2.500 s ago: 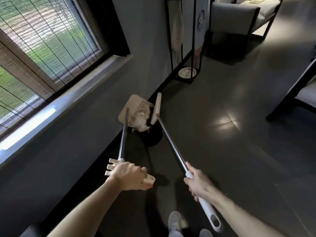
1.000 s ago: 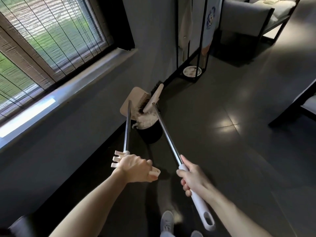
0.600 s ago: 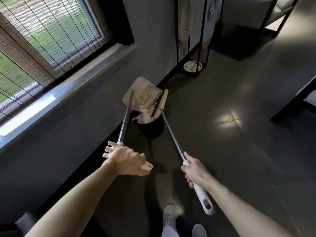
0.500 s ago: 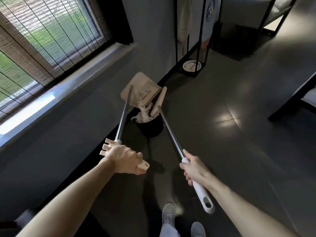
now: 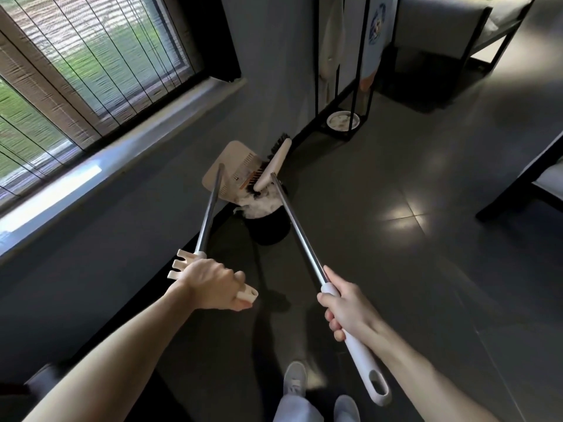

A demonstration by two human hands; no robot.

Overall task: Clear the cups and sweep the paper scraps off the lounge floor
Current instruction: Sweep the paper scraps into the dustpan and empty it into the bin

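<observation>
I am curling my left hand (image 5: 213, 284) round the dustpan (image 5: 227, 169) grip and my right hand (image 5: 344, 306) round the broom (image 5: 274, 166) grip. Both stiff poles are pointing away from me, converging over the bin (image 5: 271, 229) at the floor's wall edge. The scraps (image 5: 260, 207) heaping inside look light and fluttery, so I am judging gentle strokes best.

forearms (image 5: 122, 345): bare | trousers (image 5: 295, 411): light grey | shoes (image 5: 295, 379): grey sneakers
</observation>
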